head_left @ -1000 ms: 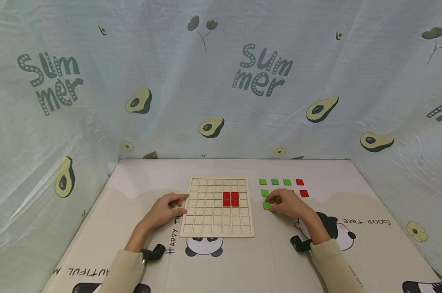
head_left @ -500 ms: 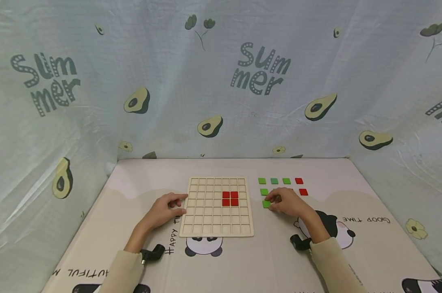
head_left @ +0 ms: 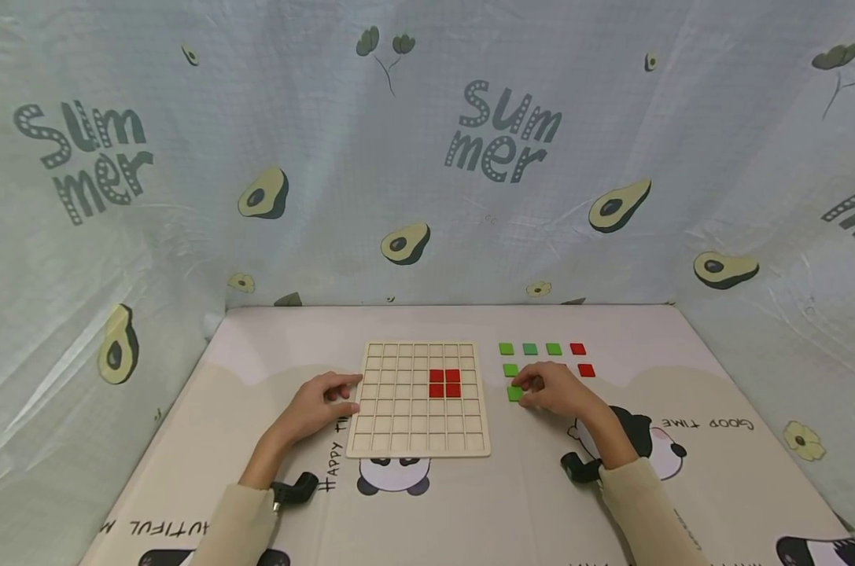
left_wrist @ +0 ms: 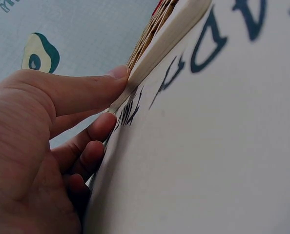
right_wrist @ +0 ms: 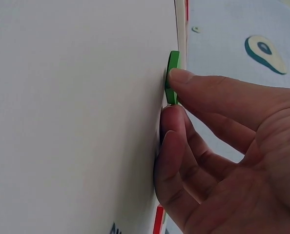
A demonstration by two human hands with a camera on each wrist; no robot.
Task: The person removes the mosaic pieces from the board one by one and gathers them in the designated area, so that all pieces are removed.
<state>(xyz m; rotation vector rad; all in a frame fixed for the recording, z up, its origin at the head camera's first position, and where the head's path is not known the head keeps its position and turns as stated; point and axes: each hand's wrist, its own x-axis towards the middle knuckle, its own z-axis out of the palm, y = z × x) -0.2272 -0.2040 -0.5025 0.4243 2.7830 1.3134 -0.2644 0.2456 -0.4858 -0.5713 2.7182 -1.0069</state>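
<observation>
- Head view (head_left: 314, 134): soft, even light; faint sheen on the curtain (head_left: 208, 157).
- Wrist views: dimmer, greyer; soft shadow beside the right hand (right_wrist: 233, 146).
- Left wrist: lettering (left_wrist: 217, 30) seems slightly blurred.

Grid board (head_left: 418, 405) on table (head_left: 469, 503), left hand (head_left: 319, 407) at left edge. Inset tiles (head_left: 436, 390) right of board's centre. Loose tiles (head_left: 529, 349) right of board; right hand (head_left: 558, 391) at front tile (head_left: 514, 395), space beneath hard to tell.

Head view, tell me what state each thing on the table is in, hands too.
Board: flat on table, mostly unfilled
Four red tiles: set in the board, two by two
Loose red tiles: lying right of the board
Nearest green tile: held
Right hand: pinching that tile
Other green tiles: loose, lying apart
Left hand: touching the board's left edge
</observation>
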